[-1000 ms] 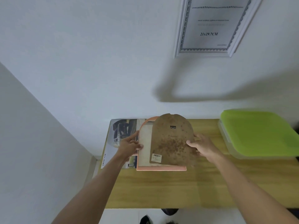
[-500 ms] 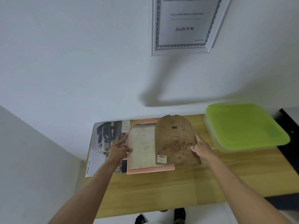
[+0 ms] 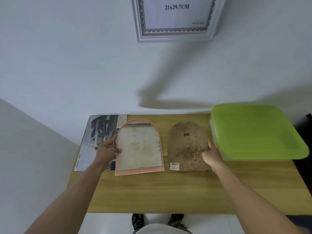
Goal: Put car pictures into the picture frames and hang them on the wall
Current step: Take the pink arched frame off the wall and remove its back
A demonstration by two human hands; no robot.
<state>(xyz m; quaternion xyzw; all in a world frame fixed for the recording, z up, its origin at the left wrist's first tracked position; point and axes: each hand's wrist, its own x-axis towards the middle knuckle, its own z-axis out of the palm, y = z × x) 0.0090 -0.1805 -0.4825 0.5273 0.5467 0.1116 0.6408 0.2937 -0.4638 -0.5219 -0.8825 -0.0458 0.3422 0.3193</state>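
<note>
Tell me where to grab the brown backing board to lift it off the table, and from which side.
Take the brown backing board by its straight right edge, coming in from the right, where the right hand already touches it. It lies flat on the table, so a fingertip must get under the thin edge, probably with the thumb on top. The green-lidded box crowds that side; the bare near edge is the alternative.
</note>
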